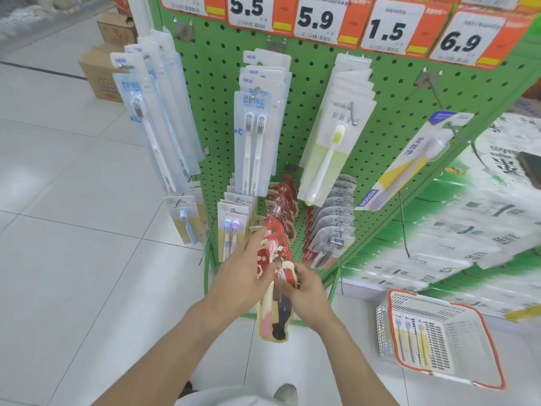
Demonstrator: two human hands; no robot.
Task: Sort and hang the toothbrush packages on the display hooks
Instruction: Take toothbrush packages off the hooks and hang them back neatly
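Right hand [307, 291] in a pinching grip on the red toothbrush package [275, 291], left hand [248, 271] laid against its left side with fingers fairly straight. Package held low before the green pegboard [307, 92], just under the hanging row of red packs [281, 203]. Basket [439, 332] on the floor to the right, with more toothbrushes inside.

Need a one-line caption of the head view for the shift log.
Both hands, left and right, hold a red toothbrush package at the green pegboard rack; basket on floor.
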